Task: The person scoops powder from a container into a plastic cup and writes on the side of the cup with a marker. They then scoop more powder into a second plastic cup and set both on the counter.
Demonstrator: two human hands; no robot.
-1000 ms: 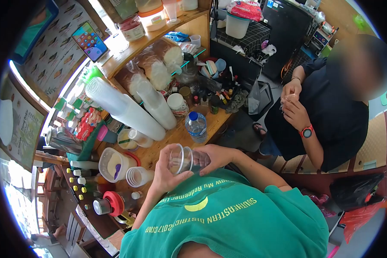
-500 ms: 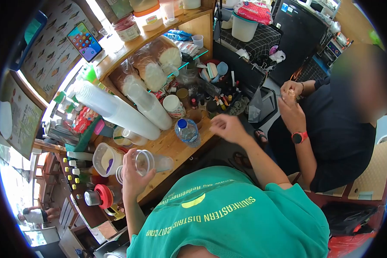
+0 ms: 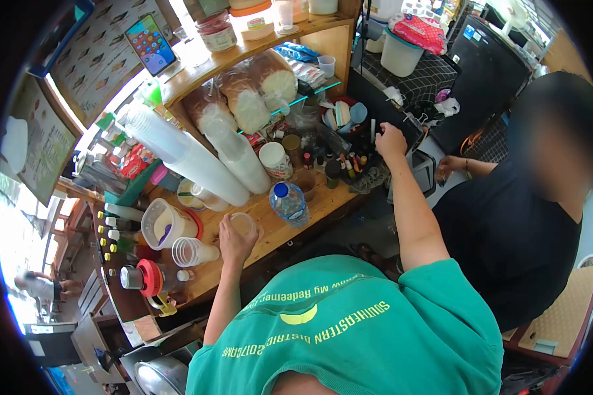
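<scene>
My left hand (image 3: 237,241) grips the side of a clear plastic cup (image 3: 245,224) at the counter's front. Beside that hand, a short stack of clear cups (image 3: 192,252) lies tilted. A water bottle (image 3: 288,205) with a blue cap stands to the right of the held cup. My right hand (image 3: 392,143) is stretched out past the counter's right end, close to a cluster of small bottles (image 3: 350,164). Its fingers are loosely bent, and I see nothing in them.
Tall cup stacks (image 3: 194,164) lean across the wooden counter (image 3: 260,253). A white tub (image 3: 165,225) holds a purple scoop. Bagged bread (image 3: 247,99) sits under the shelf, and a phone (image 3: 150,45) rests above. A person in black (image 3: 507,210) is at my right.
My right hand has reached farther out and to the right. My left hand now grips one cup, with the short stack set down beside it. The other person's hands have moved apart and lower.
</scene>
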